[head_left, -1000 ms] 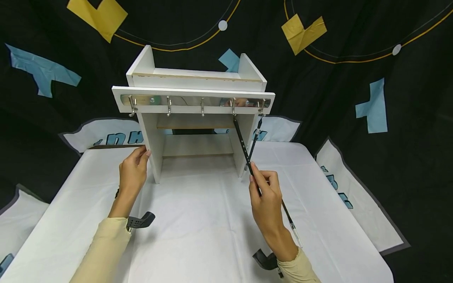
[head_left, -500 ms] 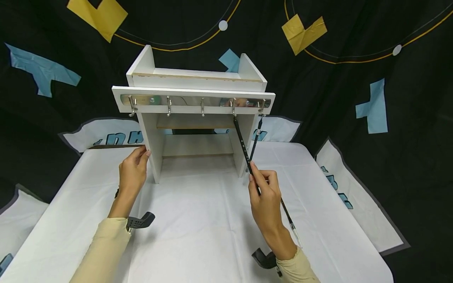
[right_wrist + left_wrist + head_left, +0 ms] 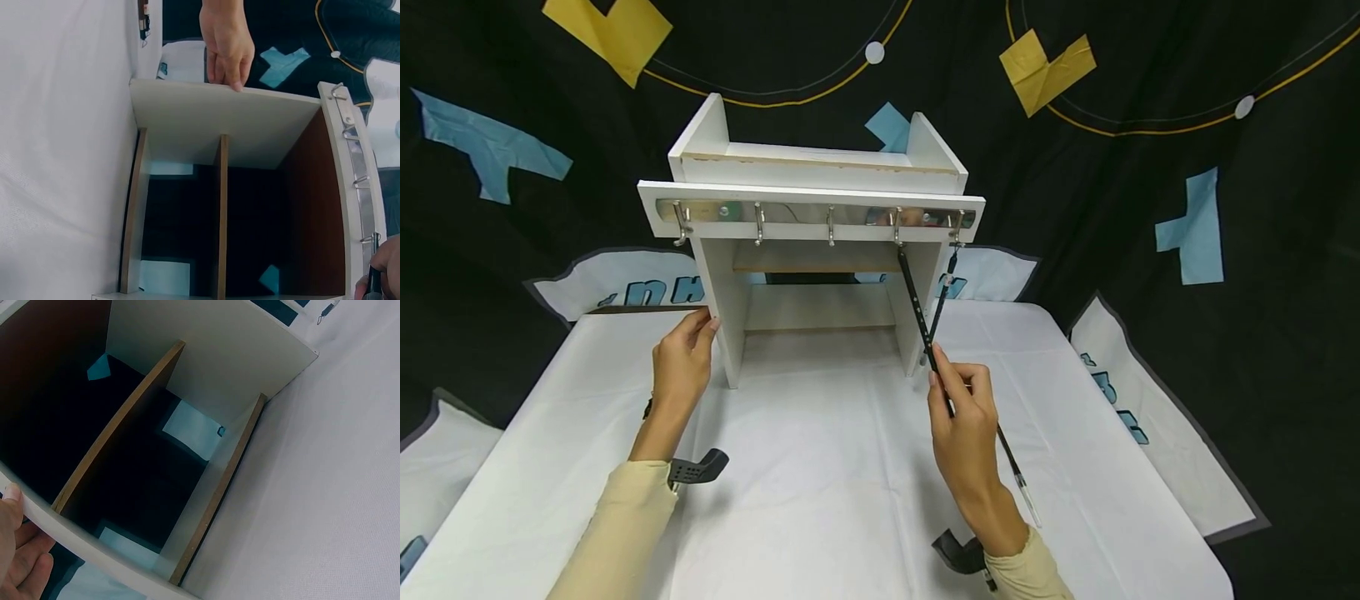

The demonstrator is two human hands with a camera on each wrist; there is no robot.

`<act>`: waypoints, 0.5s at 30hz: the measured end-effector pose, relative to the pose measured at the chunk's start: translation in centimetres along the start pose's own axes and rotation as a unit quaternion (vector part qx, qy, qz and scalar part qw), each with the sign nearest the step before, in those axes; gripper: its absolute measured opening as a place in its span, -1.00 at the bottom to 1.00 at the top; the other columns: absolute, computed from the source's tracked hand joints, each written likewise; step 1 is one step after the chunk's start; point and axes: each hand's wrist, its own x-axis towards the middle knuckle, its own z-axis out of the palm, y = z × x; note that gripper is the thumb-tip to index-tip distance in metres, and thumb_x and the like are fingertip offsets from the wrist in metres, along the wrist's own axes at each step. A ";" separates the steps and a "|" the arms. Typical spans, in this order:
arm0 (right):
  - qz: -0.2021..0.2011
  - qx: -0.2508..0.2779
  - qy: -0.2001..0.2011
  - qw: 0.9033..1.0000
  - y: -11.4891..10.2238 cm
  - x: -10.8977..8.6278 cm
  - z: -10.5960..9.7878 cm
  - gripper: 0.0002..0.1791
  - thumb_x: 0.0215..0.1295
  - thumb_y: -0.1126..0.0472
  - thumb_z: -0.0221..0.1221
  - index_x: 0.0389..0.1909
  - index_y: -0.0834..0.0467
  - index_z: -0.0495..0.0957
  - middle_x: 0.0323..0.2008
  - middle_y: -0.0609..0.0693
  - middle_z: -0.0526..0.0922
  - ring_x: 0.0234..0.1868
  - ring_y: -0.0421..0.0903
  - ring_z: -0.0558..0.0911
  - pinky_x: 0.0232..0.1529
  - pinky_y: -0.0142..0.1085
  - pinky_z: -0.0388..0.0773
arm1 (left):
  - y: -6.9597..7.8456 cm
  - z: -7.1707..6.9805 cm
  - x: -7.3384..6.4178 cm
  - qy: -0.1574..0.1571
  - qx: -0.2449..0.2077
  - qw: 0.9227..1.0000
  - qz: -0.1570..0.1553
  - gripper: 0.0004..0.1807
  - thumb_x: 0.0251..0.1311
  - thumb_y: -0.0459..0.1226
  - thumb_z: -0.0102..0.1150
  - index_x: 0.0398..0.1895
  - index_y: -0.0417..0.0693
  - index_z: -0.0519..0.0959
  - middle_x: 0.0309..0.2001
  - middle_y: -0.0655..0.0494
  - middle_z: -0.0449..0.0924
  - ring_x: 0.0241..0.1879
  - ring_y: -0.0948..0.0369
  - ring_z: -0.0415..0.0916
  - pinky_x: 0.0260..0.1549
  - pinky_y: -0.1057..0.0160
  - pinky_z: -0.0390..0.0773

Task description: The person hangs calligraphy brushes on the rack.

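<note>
A white wooden shelf unit [image 3: 820,177] stands upright on the table, with a rail of metal hooks [image 3: 831,225] across its front. My left hand [image 3: 682,362] holds the front edge of its left side panel, thumb on the edge and fingers on the outer face. My right hand [image 3: 962,425] pinches a slim black rod with small light dots [image 3: 917,304]; the rod's upper end is at the fourth hook from the left. A second black rod [image 3: 942,296] hangs from the rightmost hook and crosses behind the first. A thin black length with a pale tip [image 3: 1017,475] shows past my right hand.
White cloth covers the table [image 3: 805,500]. Inside the unit, two boards [image 3: 223,212] run across between the side panels. A black curtain [image 3: 1262,208] with yellow and blue tape hangs behind. Lettered white sheets [image 3: 1150,417] flank the table.
Almost nothing moves: both hands keep their places, and the right hand shifts only slightly with the dotted rod. The view drifts a little.
</note>
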 end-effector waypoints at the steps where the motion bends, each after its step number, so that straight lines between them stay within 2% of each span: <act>1: -0.002 0.000 0.002 1.000 -0.1 0.0 0.0 -0.50 0.44 0.50 0.24 0.36 0.23 0.58 -0.12 0.18 0.55 -0.29 -0.12 0.53 -0.37 -0.52 0.42 | 0.0 0.0 0.0 -0.001 0.001 1.000 -0.001 -0.46 0.66 -0.03 -0.03 0.48 -0.16 0.47 0.37 -0.24 0.56 0.35 -0.24 0.53 0.28 -0.30 0.51; 15: -0.007 0.006 0.000 1.000 -0.2 0.2 -0.1 -0.49 0.42 0.53 0.24 0.36 0.24 0.59 -0.12 0.17 0.55 -0.34 -0.14 0.50 -0.38 -0.55 0.41 | 0.2 -0.1 -0.1 -0.002 -0.001 1.000 -0.001 -0.47 0.65 -0.05 -0.01 0.48 -0.16 0.47 0.37 -0.24 0.56 0.35 -0.25 0.52 0.30 -0.30 0.50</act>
